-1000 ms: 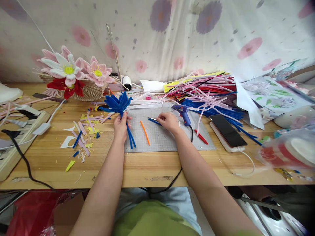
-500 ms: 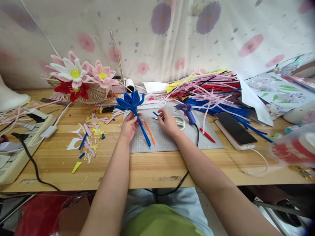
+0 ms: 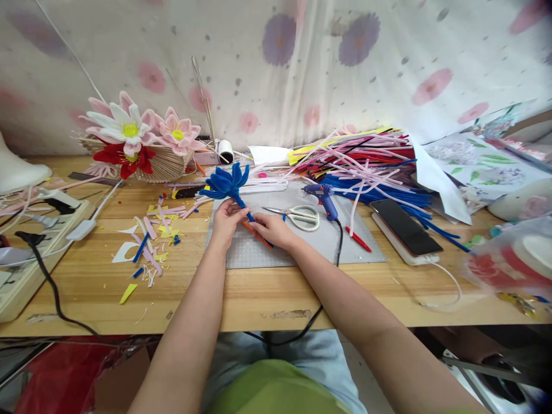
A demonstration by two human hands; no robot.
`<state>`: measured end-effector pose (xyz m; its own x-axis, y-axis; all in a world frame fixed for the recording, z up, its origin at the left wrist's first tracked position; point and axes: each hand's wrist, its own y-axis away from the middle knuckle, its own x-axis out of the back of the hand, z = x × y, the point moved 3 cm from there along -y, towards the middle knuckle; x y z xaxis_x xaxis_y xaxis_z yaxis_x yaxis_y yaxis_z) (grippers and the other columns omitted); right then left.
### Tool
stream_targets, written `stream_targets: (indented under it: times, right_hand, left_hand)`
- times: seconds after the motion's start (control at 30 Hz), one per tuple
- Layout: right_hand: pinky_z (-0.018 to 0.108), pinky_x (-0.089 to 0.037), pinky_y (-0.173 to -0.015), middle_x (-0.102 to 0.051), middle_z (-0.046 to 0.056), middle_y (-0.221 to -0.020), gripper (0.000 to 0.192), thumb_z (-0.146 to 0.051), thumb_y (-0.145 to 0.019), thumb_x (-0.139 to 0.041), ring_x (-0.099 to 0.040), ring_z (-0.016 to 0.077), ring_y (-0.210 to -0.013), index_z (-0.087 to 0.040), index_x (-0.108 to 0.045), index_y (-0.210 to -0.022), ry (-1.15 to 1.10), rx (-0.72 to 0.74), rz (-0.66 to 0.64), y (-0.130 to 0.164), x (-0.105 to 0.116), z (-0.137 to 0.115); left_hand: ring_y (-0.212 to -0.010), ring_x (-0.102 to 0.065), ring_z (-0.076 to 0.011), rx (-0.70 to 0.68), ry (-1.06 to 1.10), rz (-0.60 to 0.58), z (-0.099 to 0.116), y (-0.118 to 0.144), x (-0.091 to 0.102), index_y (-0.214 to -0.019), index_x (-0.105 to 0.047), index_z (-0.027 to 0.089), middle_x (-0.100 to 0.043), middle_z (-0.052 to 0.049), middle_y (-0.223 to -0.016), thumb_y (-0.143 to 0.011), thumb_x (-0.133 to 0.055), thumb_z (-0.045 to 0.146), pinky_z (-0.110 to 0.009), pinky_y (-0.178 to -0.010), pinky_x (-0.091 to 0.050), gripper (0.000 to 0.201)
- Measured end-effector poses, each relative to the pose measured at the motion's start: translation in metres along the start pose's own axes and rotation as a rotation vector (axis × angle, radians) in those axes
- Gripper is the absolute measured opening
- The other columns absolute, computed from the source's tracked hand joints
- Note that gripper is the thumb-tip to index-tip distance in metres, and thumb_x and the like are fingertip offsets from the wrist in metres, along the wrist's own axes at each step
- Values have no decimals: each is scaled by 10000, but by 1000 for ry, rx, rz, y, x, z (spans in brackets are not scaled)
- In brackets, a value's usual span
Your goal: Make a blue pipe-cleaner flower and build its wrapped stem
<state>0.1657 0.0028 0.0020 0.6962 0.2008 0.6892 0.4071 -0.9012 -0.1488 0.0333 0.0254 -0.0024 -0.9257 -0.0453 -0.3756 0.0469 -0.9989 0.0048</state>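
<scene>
The blue flower [image 3: 227, 183] points far-left, its stem running near-right; the left hand [image 3: 225, 221] and right hand [image 3: 269, 229] both pinch the stem.

Both my forearms come up from the bottom edge, bare, angling inward so the hands meet near frame centre. My left hand [image 3: 225, 217] sits slightly further out, palm turned right, fingers curled, thumb on top, closed in a pinch grip. My right hand [image 3: 271, 230] is just beside it, almost touching, back of hand up, fingers bent inward toward the left hand, also pinched closed. Wrists are roughly straight, the right one a bit lower. My left arm runs steeper, my right arm crosses in from the lower right.
</scene>
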Motion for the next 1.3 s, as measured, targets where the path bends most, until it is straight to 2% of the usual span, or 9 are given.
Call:
stream_targets:
  times: [0.13, 0.37, 0.57, 0.73, 0.87, 0.97, 1.1, 1.2, 1.3]
  right_hand:
    - [212, -345, -596, -597, -22, -639, 230, -303, -862, -408, -507, 97, -609, -188, -573, -751, -9, -35, 43, 0, -4, 2]
    - [213, -342, -608, -601, -20, -696, 188, -328, -840, -455, -514, 103, -644, -200, -591, -866, 30, -38, 103, -2, -1, 8]
    - [212, -365, -629, -597, -18, -682, 217, -295, -873, -389, -519, 100, -636, -197, -580, -843, -21, -66, 69, -2, -5, 4]
    - [232, -386, -676, -637, 18, -815, 230, -354, -845, -457, -539, 117, -731, -189, -612, -887, 70, 35, 157, -1, 2, 2]
    - [277, -424, -773, -665, 27, -896, 231, -180, -826, -444, -571, 140, -842, -204, -621, -971, 97, 8, 245, -3, 8, 12]
    - [319, -433, -840, -681, 28, -942, 319, -57, -767, -425, -587, 168, -922, -210, -671, -899, 153, 2, 253, -4, 17, 13]
    - [321, -472, -819, -699, 21, -894, 305, -98, -754, -457, -630, 169, -864, -218, -697, -899, 52, -76, 397, 4, 62, 6]
    - [336, -476, -821, -687, 37, -934, 300, -237, -795, -467, -631, 164, -871, -203, -658, -1024, -12, -23, 639, 18, 123, 4]
    - [345, -475, -788, -679, 73, -915, 314, -302, -786, -492, -627, 183, -866, -150, -663, -1002, 110, -73, 769, 29, 181, 26]
  left_hand:
    - [-686, -651, -148, 56, 81, 28, -2, -3, 4, -799, -567, 133, -651, -27, -751, -611, -708, 271, -287, -647, -511, 272]
    - [-634, -636, -131, 11, 53, 124, 1, -4, 10, -690, -541, 130, -624, 6, -658, -554, -746, 231, -234, -568, -496, 266]
    - [-684, -649, -133, 46, 81, -6, -2, 1, 1, -821, -560, 136, -655, -16, -734, -605, -720, 238, -282, -667, -515, 287]
    - [-550, -615, -95, 7, 73, 145, 7, -1, 12, -752, -560, 131, -621, 8, -618, -615, -720, 239, -189, -520, -466, 237]
    - [-408, -508, -36, 97, 69, 214, 14, -4, 24, -683, -569, 118, -578, 22, -536, -621, -722, 277, -140, -400, -368, 229]
    - [-384, -466, -21, 101, 67, 196, 16, -4, 25, -676, -573, 115, -553, 36, -510, -626, -718, 284, -137, -398, -360, 228]
    - [-396, -475, -34, 106, 93, 118, 18, -2, 22, -743, -575, 128, -539, 43, -528, -642, -705, 283, -139, -373, -344, 227]
    - [-352, -393, -15, 166, 142, 42, 19, -2, 20, -785, -576, 132, -454, 67, -497, -707, -648, 312, -124, -329, -282, 208]
    - [-330, -332, -8, 217, 148, 10, 17, -4, 20, -805, -569, 141, -394, 76, -481, -749, -603, 339, -114, -309, -232, 209]
